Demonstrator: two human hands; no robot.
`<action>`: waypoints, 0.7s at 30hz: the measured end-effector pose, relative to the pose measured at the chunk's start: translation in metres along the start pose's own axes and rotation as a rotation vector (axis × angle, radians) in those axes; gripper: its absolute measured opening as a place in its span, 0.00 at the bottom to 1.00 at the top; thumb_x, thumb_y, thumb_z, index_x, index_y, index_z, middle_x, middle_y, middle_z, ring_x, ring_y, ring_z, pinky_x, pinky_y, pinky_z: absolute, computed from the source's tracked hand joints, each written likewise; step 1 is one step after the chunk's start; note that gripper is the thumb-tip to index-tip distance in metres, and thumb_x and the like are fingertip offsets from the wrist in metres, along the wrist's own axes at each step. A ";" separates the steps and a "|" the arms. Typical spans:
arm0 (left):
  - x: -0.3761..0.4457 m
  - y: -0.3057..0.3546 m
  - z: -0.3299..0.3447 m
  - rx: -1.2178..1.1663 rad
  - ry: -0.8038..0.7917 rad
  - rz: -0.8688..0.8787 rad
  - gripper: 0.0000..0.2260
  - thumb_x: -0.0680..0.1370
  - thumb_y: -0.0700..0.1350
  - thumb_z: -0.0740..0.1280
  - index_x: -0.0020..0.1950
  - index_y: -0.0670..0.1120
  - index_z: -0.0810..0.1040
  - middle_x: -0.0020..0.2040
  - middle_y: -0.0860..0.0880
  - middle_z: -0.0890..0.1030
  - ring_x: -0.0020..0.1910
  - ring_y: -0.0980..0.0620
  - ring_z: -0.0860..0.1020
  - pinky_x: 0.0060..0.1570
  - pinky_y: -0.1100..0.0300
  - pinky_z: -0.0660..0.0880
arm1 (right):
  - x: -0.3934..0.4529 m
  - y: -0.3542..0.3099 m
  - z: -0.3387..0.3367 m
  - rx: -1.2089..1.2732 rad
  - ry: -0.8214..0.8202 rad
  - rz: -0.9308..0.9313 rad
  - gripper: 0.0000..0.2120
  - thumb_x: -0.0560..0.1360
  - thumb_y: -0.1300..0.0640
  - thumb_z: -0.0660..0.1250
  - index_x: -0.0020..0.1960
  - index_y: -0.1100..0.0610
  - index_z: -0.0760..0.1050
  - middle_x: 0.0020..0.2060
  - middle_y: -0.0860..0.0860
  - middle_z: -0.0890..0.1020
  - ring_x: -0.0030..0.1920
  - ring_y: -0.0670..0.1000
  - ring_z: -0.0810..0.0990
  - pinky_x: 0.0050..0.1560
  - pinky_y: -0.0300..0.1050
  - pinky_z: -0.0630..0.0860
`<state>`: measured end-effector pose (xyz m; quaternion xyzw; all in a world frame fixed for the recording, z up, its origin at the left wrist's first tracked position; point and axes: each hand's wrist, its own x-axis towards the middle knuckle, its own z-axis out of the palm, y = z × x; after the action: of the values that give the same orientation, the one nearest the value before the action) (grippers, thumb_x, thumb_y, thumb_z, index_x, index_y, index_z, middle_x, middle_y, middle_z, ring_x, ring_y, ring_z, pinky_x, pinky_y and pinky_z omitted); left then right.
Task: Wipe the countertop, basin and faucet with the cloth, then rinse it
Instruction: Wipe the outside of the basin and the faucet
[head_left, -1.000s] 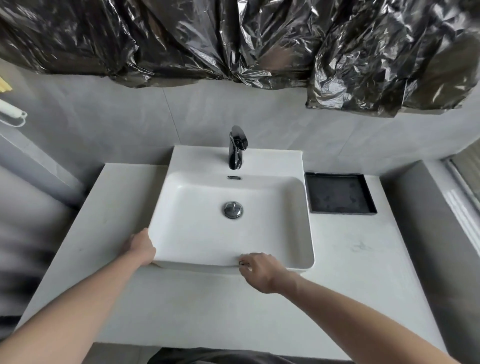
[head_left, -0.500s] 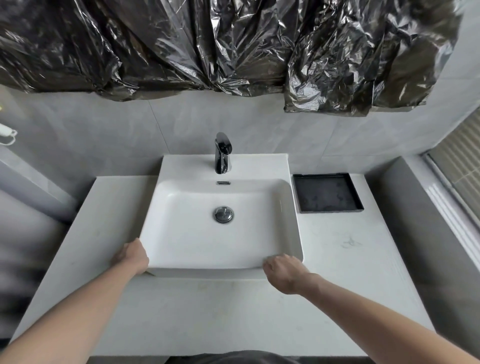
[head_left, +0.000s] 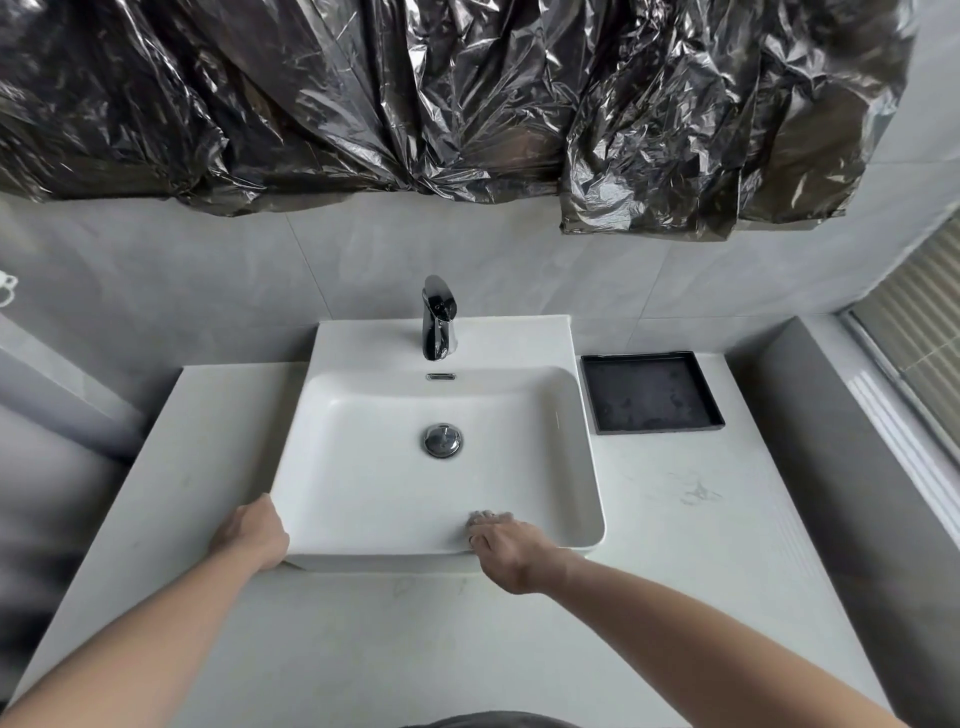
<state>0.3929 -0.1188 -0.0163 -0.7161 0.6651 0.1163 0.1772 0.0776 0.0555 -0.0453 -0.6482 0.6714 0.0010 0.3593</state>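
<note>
Gripping the near left corner of the white basin (head_left: 363, 478), the left hand (head_left: 253, 538) curls against the outer wall there, its fingers hidden behind the rim so how far they wrap cannot be told. The right hand (head_left: 511, 553) reaches over the basin's near rim, right of centre, with its fingers bent down onto the inside wall. A small pale wad shows at the fingertips and looks like the cloth (head_left: 491, 517), pressed between the fingers and the basin wall; most of it is covered by the hand, so its shape is unclear.

The basin sits on a white countertop (head_left: 701, 545), which carries faint grey marks to the right of the basin. A round metal drain plug (head_left: 441, 440) lies in the basin floor, and a slim overflow slot (head_left: 440, 376) sits in the back wall. The dark, shiny faucet (head_left: 438, 319) stands upright on the basin's rear ledge, its spout pointing toward the bowl. A shallow black tray (head_left: 652, 397) rests on the countertop just beside the basin's back right corner. Crumpled black plastic sheeting (head_left: 467, 93) hangs across the grey wall above.
</note>
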 end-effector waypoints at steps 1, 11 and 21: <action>0.001 -0.001 0.001 -0.003 0.001 -0.001 0.19 0.75 0.41 0.62 0.66 0.44 0.75 0.64 0.42 0.80 0.62 0.41 0.79 0.55 0.52 0.78 | 0.006 0.003 0.000 -0.001 -0.010 -0.014 0.23 0.84 0.54 0.46 0.70 0.64 0.72 0.77 0.58 0.69 0.78 0.56 0.64 0.79 0.50 0.57; 0.012 -0.007 0.003 -0.039 -0.029 0.023 0.18 0.73 0.41 0.62 0.63 0.46 0.74 0.62 0.43 0.80 0.60 0.41 0.80 0.53 0.54 0.78 | 0.038 0.043 -0.045 -0.223 0.011 0.041 0.30 0.82 0.63 0.53 0.83 0.64 0.50 0.83 0.57 0.50 0.83 0.55 0.48 0.82 0.49 0.43; 0.014 -0.010 0.009 -0.059 -0.019 0.032 0.18 0.73 0.40 0.62 0.63 0.46 0.74 0.62 0.43 0.80 0.59 0.41 0.79 0.53 0.54 0.78 | 0.007 0.097 -0.064 -0.573 0.075 0.093 0.19 0.82 0.55 0.56 0.67 0.58 0.78 0.66 0.55 0.78 0.69 0.56 0.72 0.77 0.49 0.56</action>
<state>0.4043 -0.1273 -0.0290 -0.7092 0.6709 0.1456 0.1605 -0.0371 0.0348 -0.0459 -0.6915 0.6854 0.1831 0.1359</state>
